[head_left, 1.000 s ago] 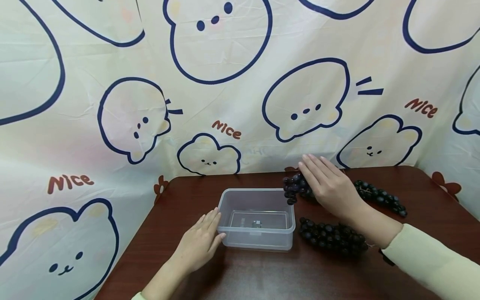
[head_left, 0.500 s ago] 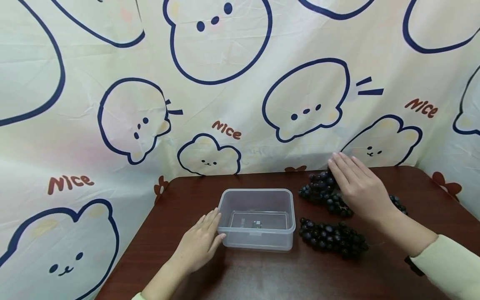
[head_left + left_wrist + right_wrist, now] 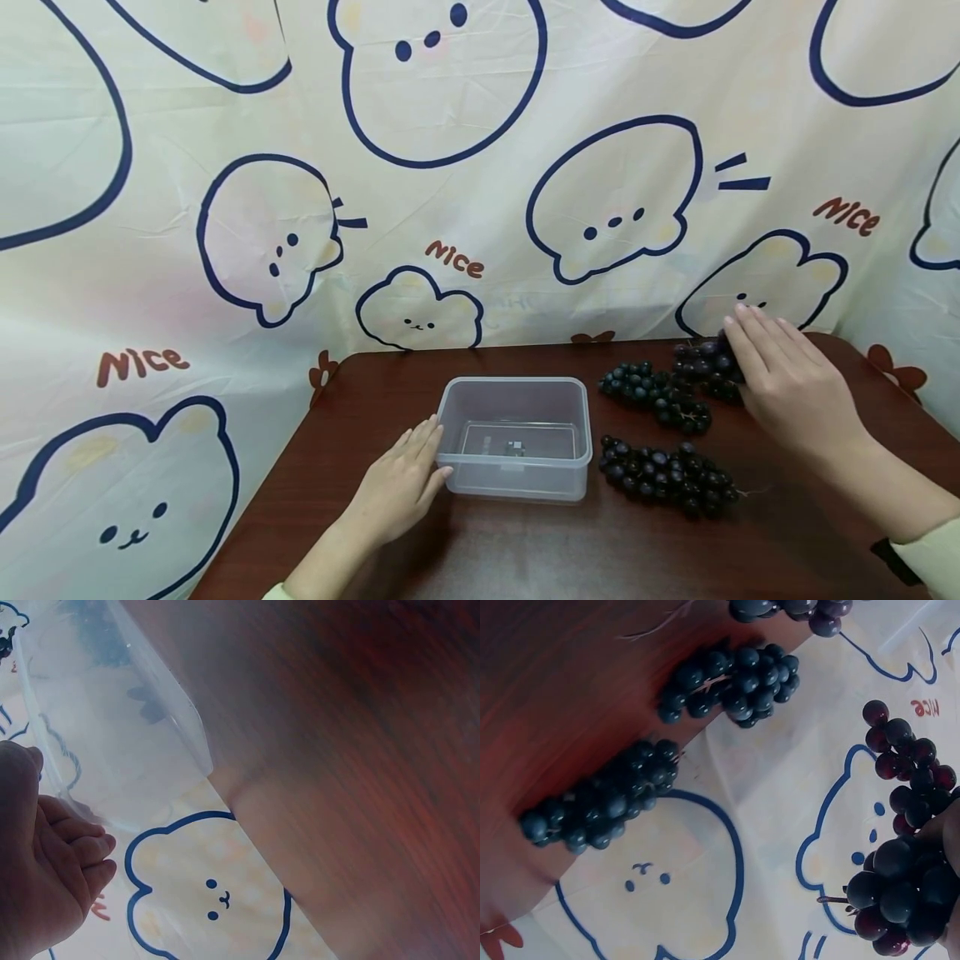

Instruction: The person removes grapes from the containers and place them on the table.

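Observation:
My right hand (image 3: 798, 392) holds a bunch of dark grapes (image 3: 703, 360) above the back right of the table. In the right wrist view this bunch of grapes (image 3: 904, 892) hangs from the hand at the right edge, only partly visible. My left hand (image 3: 401, 479) rests against the left side of a clear plastic box (image 3: 513, 482), fingers straight along its rim and thumb near the front corner. The left wrist view shows the left hand (image 3: 52, 862) beside the box wall (image 3: 112, 727). Nothing lies inside the box.
A bunch of grapes (image 3: 663, 479) lies right of the box, its stem pointing right. Behind it lies another bunch (image 3: 652, 396). The right wrist view shows one more bunch (image 3: 604, 799) near the table edge. A patterned cloth (image 3: 450, 208) hangs behind the brown table (image 3: 562, 550).
My right hand has moved to the right with its bunch of grapes, away from the box, uncovering the bunch at the back. The left hand and the box have stayed put.

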